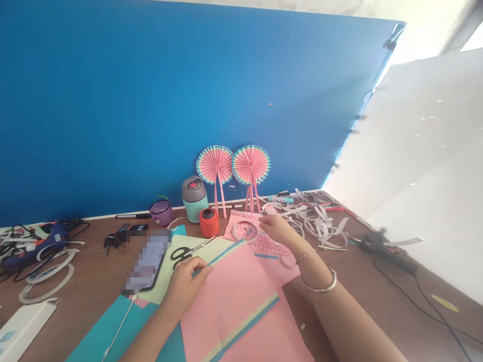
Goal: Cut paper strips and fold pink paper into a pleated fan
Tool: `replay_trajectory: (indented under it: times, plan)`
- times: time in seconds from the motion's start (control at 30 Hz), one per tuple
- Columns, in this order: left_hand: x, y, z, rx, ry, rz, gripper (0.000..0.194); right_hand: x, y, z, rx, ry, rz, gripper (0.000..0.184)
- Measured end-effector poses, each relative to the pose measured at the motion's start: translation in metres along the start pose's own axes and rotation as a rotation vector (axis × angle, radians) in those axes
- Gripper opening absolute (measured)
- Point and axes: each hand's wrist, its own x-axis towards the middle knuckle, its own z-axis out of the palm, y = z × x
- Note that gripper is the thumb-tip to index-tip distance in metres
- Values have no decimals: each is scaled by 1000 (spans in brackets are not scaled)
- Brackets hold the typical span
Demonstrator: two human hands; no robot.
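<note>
A pink sheet of paper (pixel 234 286), with yellow and blue strips along two edges, lies in front of me. My left hand (pixel 188 284) pinches its upper left edge, thumb on top. My right hand (pixel 279 232) reaches past the sheet, its fingertips drawn together beside a ring-shaped roll of tape (pixel 245 240). Whether those fingertips hold something small I cannot make out. Under the roll is a pink patterned piece (pixel 232 221). Black-handled scissors (pixel 183 253) rest on a pale green sheet (pixel 160 284) just above my left hand.
Two pleated paper fans (pixel 215 163) lean against the blue panel (pixel 151 100). A grey-and-mint jar (pixel 195 206), a red container (pixel 209 223) and a purple pot (pixel 161 213) stand behind the sheets. Left are a phone (pixel 149 261) and glue gun (pixel 37 249); right, paper scraps (pixel 320 216).
</note>
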Motion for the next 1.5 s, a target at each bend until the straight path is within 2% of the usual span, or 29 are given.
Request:
replay_trajectory:
  times: [0.13, 0.2, 0.23, 0.27, 0.37, 0.4, 0.43, 0.47, 0.5, 0.57, 0.63, 0.7, 0.77, 0.87, 1.0, 1.1, 1.17, 1.2, 1.27, 1.33, 1.37, 1.4, 1.5]
  plan:
    - [-2, -1, 3, 55, -27, 46, 25, -2, -8, 8, -99, 177, -48, 14]
    - [-4, -1, 3, 72, -28, 62, 25, -6, -12, 7, -52, 201, -100, 27]
    - [-5, -1, 3, 73, -30, 70, 25, -8, -14, 7, 19, 130, -135, 35]
    - [-5, 0, 3, 72, -31, 77, 25, -11, -14, 6, 112, -4, -177, 40]
    - [-6, 0, 3, 62, -29, 103, 26, -14, -10, 5, 328, -562, -289, 48]
    - [-6, 1, 3, 57, -25, 111, 26, -14, -8, 6, 351, -698, -304, 47]
    - [-5, 1, 3, 52, -24, 116, 26, -12, -5, 7, 370, -778, -296, 43]
    - [-5, 1, 3, 46, -23, 117, 25, -10, -3, 9, 401, -793, -268, 36]
    - [-4, 1, 3, 39, -24, 112, 25, -7, -1, 10, 452, -739, -226, 28]
    - [-3, 1, 4, 13, -26, 88, 25, -1, 2, 11, 600, -469, -124, 24]
    - [-2, 1, 4, -29, -33, 57, 25, 3, 4, 9, 674, -142, -19, 37]
    - [-2, 2, 4, -71, -37, 28, 24, 4, 4, 3, 530, 79, 55, 50]
    - [-2, 3, 3, -102, -37, 6, 23, 0, 1, -4, 216, 183, 59, 54]
    - [-2, 7, 2, -147, -30, -31, 23, -9, -8, -15, -155, 253, 43, 26]
    - [-2, 12, 1, -223, 0, -72, 25, -16, -19, -21, -291, 391, -43, 25]
    - [-1, 13, 0, -254, 13, -72, 25, -18, -24, -22, -201, 498, -140, 30]
    - [-2, 13, 0, -251, 12, -61, 24, -20, -30, -22, -8, 476, -208, 29]
    - [-2, 13, 1, -243, 14, -51, 23, -22, -34, -21, 97, 408, -261, 29]
    - [-3, 11, 2, -212, 24, -19, 21, -29, -43, -15, 251, 169, -393, 25]
    - [-4, 9, 4, -171, 38, 25, 21, -36, -51, -4, 260, -100, -519, 22]
    - [-5, 8, 5, -151, 43, 47, 20, -39, -53, 2, 233, -173, -553, 23]
    - [-5, 7, 6, -133, 48, 67, 20, -42, -55, 9, 198, -191, -571, 22]
    - [-7, 7, 6, -92, 50, 103, 20, -45, -57, 23, 137, -211, -583, 4]
